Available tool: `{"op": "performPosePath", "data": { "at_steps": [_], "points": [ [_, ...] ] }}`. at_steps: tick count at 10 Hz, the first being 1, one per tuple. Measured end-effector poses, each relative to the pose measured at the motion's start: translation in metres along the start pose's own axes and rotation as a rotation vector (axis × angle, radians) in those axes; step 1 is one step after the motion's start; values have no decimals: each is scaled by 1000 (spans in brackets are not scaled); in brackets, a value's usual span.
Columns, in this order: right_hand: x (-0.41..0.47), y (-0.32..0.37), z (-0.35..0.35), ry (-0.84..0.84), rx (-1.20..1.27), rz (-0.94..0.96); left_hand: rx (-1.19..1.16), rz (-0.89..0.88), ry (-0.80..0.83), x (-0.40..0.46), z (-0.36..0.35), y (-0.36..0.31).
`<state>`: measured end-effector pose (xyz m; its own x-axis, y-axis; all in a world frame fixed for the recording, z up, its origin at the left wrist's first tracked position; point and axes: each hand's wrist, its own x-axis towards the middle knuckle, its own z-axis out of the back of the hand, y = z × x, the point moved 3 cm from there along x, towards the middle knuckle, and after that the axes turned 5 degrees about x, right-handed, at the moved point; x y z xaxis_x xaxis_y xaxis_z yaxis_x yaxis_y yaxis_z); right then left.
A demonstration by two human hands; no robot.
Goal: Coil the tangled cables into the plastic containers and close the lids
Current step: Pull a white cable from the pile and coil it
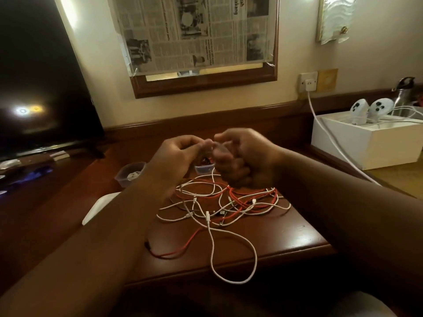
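The tabletop (286, 236) is dark polished wood, pretty glossy, catching the light near its edge. The white cables (212, 248) look like smooth matt plastic, same for the red cables (192, 236). Two small plastic containers: one translucent with a bluish tint (128, 173), the other (202, 169) half hidden behind the hands. Newspaper (194, 30) taped over a glossy wooden frame (206, 84), the paper matt and a bit wrinkled. TV screen (41, 76) is shiny black glass. White box (366, 143) looks matt, metal bottle (404, 97) brushed steel.
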<state>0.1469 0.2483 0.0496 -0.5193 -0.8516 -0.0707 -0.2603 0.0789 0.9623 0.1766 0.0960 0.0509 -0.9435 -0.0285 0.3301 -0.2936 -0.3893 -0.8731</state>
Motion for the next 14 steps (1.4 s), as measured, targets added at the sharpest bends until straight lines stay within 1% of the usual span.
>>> {"op": "performPosePath", "data": {
  "at_steps": [1,2,3,4,5,6,7,8,9,10,11,12,13,14],
  "points": [
    [-8,23,-25,153,454,255,-488,136,25,-6,-17,7],
    [-12,46,-31,-121,148,661,-500,163,67,-14,-34,0],
    [-19,61,-30,-651,-1166,1087,-339,127,100,-18,-35,-13],
    [-9,56,-26,-748,-1920,580,39,21,61,-11,-22,-22],
    [-5,47,-13,-704,-1659,233,125,11,5,-5,-10,-21],
    [-1,35,-3,-489,-989,-44,-101,148,37,-7,-10,-8],
    [-4,26,7,-259,-491,-243,-141,133,38,-9,-14,-2],
    [-4,18,4,45,-202,-235,-181,71,10,-8,-12,0],
    [-3,23,-12,257,249,35,-387,97,3,-5,-11,3],
    [-3,35,-23,133,425,392,-467,150,14,-8,-20,1],
    [-4,45,-22,-267,-53,786,-418,189,72,-16,-31,-2],
    [-10,53,-25,-664,-1011,1058,-289,162,34,-17,-30,-3],
    [-1,48,-26,-715,-1637,707,111,7,-3,-11,-16,-10],
    [7,38,-18,-695,-1637,391,469,-194,-65,-9,-2,-18]
  ]
}}
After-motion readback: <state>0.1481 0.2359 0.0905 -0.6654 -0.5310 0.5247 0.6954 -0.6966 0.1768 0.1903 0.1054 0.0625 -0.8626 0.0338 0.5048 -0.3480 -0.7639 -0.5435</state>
